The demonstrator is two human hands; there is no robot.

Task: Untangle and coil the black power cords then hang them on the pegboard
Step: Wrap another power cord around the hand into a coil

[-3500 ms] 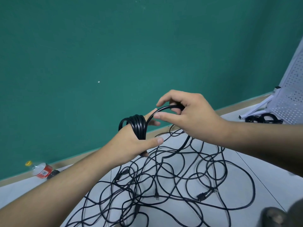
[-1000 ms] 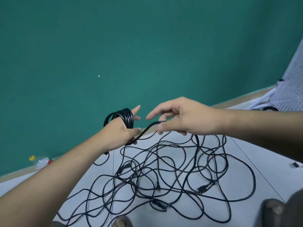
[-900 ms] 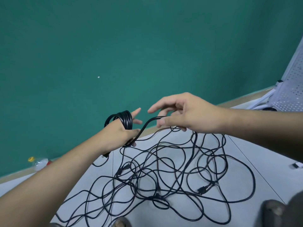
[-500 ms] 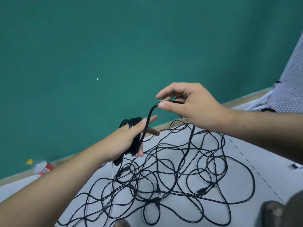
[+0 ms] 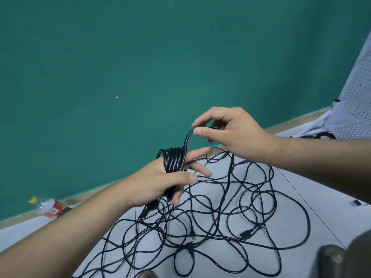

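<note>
Mid-coil: a black power cord [image 5: 187, 139] is wound in loops around the left hand [image 5: 152, 183], its thumb clamping the coil [image 5: 173, 161] against the palm, fingers outstretched. The right hand [image 5: 236, 137] has a thumb-and-forefinger grip on the free run above it. The next wrap likely calls for slack drawn from the tangle [image 5: 217, 215] on the grey tiled floor [image 5: 331, 213]. A white pegboard [image 5: 357, 109] stands at far right, by the green wall [image 5: 140, 57].
</note>
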